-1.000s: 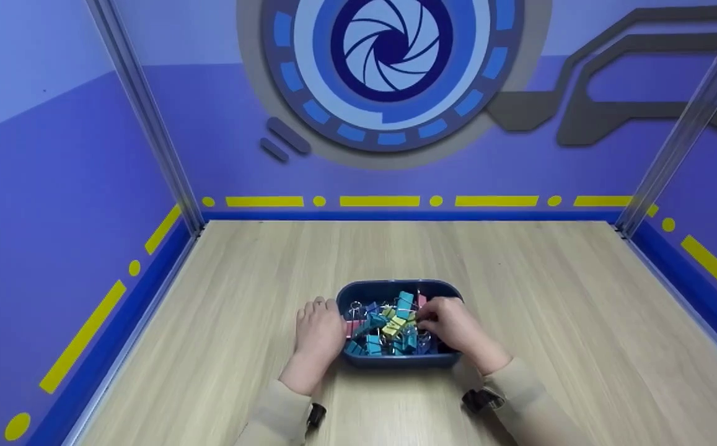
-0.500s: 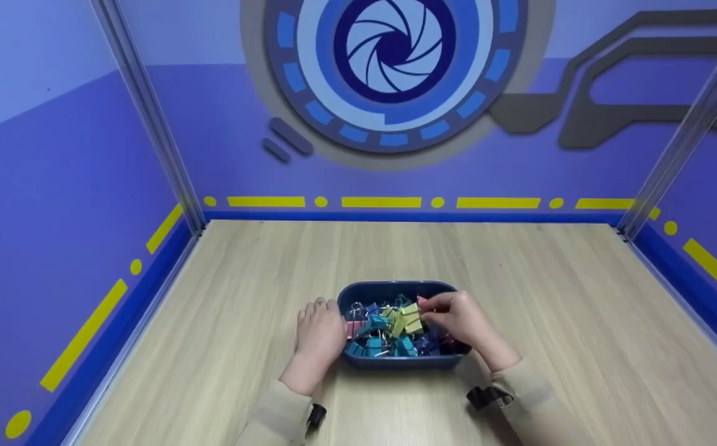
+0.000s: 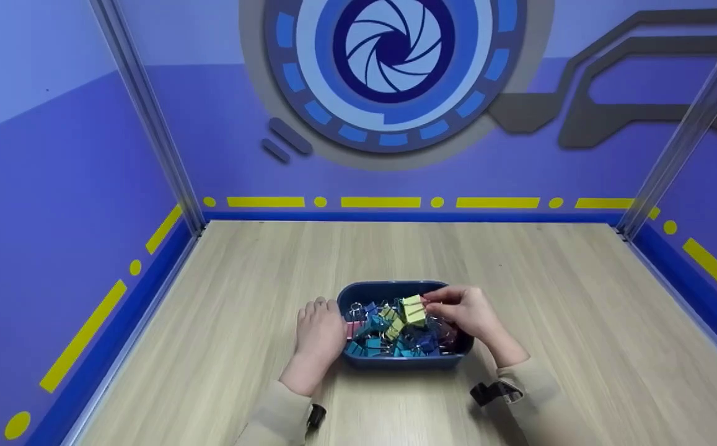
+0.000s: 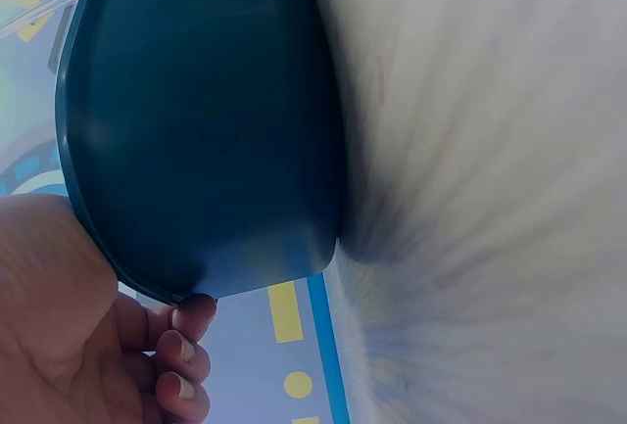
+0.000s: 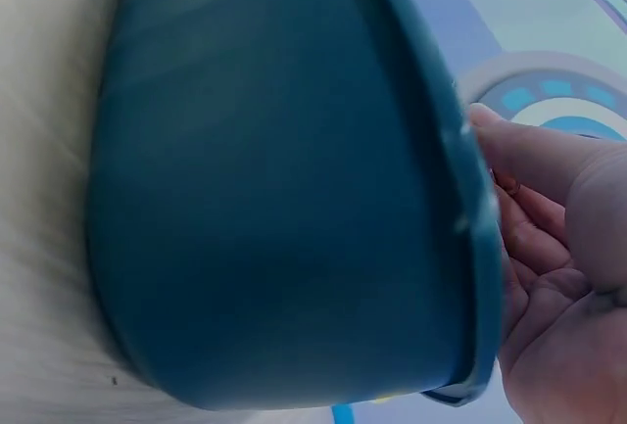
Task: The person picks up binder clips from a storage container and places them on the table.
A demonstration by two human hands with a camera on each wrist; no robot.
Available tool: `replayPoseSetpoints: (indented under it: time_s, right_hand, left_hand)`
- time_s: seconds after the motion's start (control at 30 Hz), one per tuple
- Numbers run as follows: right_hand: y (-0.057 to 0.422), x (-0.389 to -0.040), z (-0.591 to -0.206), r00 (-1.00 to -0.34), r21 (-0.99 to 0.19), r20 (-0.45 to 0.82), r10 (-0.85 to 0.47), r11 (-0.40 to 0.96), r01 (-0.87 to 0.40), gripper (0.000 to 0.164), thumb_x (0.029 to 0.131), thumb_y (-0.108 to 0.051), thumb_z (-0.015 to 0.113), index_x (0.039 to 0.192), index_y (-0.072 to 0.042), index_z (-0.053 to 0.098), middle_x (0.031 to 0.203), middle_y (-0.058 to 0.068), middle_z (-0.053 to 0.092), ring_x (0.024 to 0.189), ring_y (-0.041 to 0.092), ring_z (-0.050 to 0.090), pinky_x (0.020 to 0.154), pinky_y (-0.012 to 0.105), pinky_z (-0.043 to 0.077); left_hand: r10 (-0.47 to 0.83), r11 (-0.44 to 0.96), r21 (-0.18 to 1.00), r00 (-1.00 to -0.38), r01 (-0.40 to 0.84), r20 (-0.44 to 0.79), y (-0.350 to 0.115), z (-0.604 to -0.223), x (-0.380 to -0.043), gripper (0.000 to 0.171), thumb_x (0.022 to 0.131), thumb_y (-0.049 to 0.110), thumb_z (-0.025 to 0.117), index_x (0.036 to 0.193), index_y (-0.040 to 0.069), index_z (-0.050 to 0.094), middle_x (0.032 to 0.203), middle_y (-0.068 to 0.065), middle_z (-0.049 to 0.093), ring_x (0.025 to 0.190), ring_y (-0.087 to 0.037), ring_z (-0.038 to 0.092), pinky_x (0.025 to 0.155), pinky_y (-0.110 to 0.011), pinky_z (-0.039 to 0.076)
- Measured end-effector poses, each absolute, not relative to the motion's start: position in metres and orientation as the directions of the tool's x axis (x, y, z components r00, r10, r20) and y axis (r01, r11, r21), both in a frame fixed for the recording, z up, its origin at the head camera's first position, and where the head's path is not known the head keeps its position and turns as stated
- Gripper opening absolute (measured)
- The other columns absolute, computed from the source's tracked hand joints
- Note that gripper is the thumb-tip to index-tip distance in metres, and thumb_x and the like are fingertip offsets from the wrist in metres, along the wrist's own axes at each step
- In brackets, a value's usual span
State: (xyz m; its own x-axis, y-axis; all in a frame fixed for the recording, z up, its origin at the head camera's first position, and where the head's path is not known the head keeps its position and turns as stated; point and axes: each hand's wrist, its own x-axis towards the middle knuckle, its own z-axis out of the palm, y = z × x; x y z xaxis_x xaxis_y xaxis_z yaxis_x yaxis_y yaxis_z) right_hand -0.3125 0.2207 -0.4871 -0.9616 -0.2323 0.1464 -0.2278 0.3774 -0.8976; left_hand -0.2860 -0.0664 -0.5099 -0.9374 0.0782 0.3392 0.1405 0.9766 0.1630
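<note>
smooth blue tub (image 3: 395,363) sits well off wood-grain tabletop (image 3: 271,266)'s back edge | right hand (image 3: 471,313): grip pinches yellow clip (image 3: 414,311) over tub | left hand (image 3: 320,331): grip curls round tub's side | shiny-wired clips (image 3: 374,345) crowd inside

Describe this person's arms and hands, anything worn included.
The left hand and right hand are bare, without gloves. Both arms wear long beige sleeves, the left sleeve and right sleeve, reaching toward the wrists. A black wrist camera sits at the left wrist, another at the right.
</note>
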Motion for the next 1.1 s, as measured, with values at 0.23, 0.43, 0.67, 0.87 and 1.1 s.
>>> replayPoseSetpoints:
  time_s: [0.23, 0.43, 0.67, 0.87, 1.1]
  right_hand:
    - [0.230, -0.312, -0.472, -0.964, -0.891, 0.213, -0.160, 0.373, -0.259, 0.024, 0.086, -0.011, 0.080, 0.106, 0.003, 0.078, 0.103, 0.018, 0.078, 0.081, -0.002, 0.071, 0.075, 0.018, 0.055]
    - [0.249, -0.314, -0.464, -0.978, -0.895, 0.198, -0.068, 0.394, -0.208, 0.027, 0.085, -0.015, 0.082, 0.108, 0.000, 0.078, 0.104, 0.015, 0.079, 0.083, -0.002, 0.069, 0.077, 0.017, 0.053]
    - [0.279, -0.320, -0.465, -0.975, -0.886, 0.216, 0.049, 0.429, -0.174, 0.034, 0.087, -0.021, 0.082, 0.112, 0.000, 0.077, 0.100, 0.004, 0.080, 0.084, -0.004, 0.069, 0.078, 0.016, 0.052]
    - [0.302, -0.325, -0.472, -0.964, -0.899, 0.176, 0.201, 0.432, -0.074, 0.041, 0.088, -0.029, 0.081, 0.117, -0.001, 0.075, 0.090, -0.006, 0.080, 0.079, -0.009, 0.068, 0.076, 0.013, 0.048]
    - [0.317, -0.335, -0.490, -0.957, -0.819, 0.186, 0.223, 0.574, -0.025, 0.036, 0.090, -0.029, 0.078, 0.117, -0.005, 0.076, 0.114, 0.013, 0.077, 0.090, -0.011, 0.061, 0.077, 0.010, 0.046]
  left_hand:
    - [0.085, 0.977, 0.155, -0.933, 0.147, 0.351, -0.067, -0.510, -0.287, 0.023, 0.095, 0.018, 0.062, 0.103, -0.004, 0.066, 0.096, -0.016, 0.064, 0.088, -0.031, 0.056, 0.079, -0.042, 0.042]
    - [0.096, 0.974, 0.157, -0.924, 0.164, 0.371, -0.067, -0.509, -0.287, 0.020, 0.095, 0.015, 0.060, 0.099, -0.003, 0.065, 0.093, -0.015, 0.061, 0.086, -0.030, 0.051, 0.079, -0.041, 0.038]
    - [0.103, 0.971, 0.164, -0.922, 0.175, 0.372, -0.067, -0.509, -0.287, 0.023, 0.094, 0.016, 0.060, 0.102, -0.005, 0.066, 0.096, -0.016, 0.062, 0.091, -0.032, 0.053, 0.083, -0.044, 0.039]
    - [0.098, 0.970, 0.168, -0.918, 0.174, 0.383, -0.068, -0.510, -0.287, 0.021, 0.094, 0.013, 0.057, 0.100, -0.005, 0.066, 0.096, -0.017, 0.063, 0.091, -0.032, 0.054, 0.083, -0.044, 0.040]
    - [0.094, 0.970, 0.170, -0.916, 0.172, 0.391, -0.068, -0.512, -0.287, 0.022, 0.092, 0.016, 0.063, 0.099, -0.004, 0.066, 0.095, -0.017, 0.063, 0.090, -0.032, 0.054, 0.080, -0.043, 0.040]
